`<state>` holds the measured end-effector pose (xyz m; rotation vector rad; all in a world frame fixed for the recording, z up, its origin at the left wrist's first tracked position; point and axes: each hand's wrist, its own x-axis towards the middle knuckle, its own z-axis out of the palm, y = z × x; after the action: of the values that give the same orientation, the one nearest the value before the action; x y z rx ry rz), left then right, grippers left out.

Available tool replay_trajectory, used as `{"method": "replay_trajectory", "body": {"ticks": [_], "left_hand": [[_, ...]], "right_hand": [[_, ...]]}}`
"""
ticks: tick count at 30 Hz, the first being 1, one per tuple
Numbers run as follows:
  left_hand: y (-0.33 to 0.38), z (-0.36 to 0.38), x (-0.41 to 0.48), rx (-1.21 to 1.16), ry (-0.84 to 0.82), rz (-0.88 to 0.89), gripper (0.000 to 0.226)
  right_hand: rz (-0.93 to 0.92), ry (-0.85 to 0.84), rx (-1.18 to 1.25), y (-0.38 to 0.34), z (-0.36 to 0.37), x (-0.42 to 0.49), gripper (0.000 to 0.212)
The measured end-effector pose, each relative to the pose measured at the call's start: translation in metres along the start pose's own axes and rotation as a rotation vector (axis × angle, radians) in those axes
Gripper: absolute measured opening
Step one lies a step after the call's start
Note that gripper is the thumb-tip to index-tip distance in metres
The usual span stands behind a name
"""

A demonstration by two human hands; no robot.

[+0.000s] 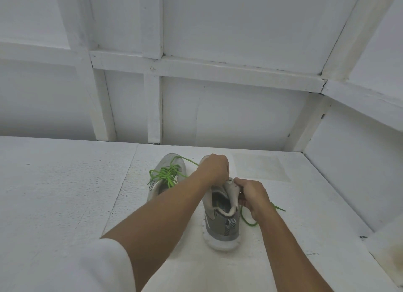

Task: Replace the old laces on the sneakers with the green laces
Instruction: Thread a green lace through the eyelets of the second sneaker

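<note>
Sneaker (pixel 220 228) heel nearest, toe apparently pointing away

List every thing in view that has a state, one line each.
Left sneaker: upright, green lace bunched on top.
Right sneaker: upright, tongue pulled up.
Loose lace: slack on table beside right sneaker.
Left hand: curled over right sneaker's front; grip hidden.
Right hand: grips tongue.
</note>
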<state>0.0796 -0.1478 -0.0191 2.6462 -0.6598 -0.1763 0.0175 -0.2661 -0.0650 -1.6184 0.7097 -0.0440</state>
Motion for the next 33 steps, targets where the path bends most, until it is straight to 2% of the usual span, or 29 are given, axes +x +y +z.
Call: {"method": "replay_trajectory", "body": {"ticks": [8,14,17,19,22,28,33], "left_hand": [[0.009,0.007,-0.003,0.093,0.030,0.012,0.024],[0.020,0.012,-0.011,0.233,0.097,0.034,0.025],[0.022,0.013,-0.016,0.279,0.100,0.028,0.023],[0.021,0.016,-0.018,0.249,0.090,0.003,0.023],[0.018,0.016,-0.022,0.203,0.125,-0.007,0.026],[0.004,0.015,-0.057,-0.193,0.370,-0.047,0.030],[0.001,0.037,-0.082,-0.335,0.631,-0.134,0.013]], "right_hand": [[-0.013,-0.033,-0.067,-0.004,0.000,-0.006,0.023],[-0.099,-0.151,-0.143,-0.012,-0.008,-0.011,0.022],[-0.089,-0.192,-0.192,-0.016,-0.013,-0.013,0.030],[-0.091,-0.198,-0.213,-0.021,-0.015,-0.013,0.035],[-0.145,-0.203,-0.288,-0.026,-0.016,-0.015,0.030],[-0.218,-0.187,-0.311,-0.027,-0.011,-0.013,0.014],[-0.268,-0.178,-0.322,-0.028,-0.010,-0.010,0.011]]}}
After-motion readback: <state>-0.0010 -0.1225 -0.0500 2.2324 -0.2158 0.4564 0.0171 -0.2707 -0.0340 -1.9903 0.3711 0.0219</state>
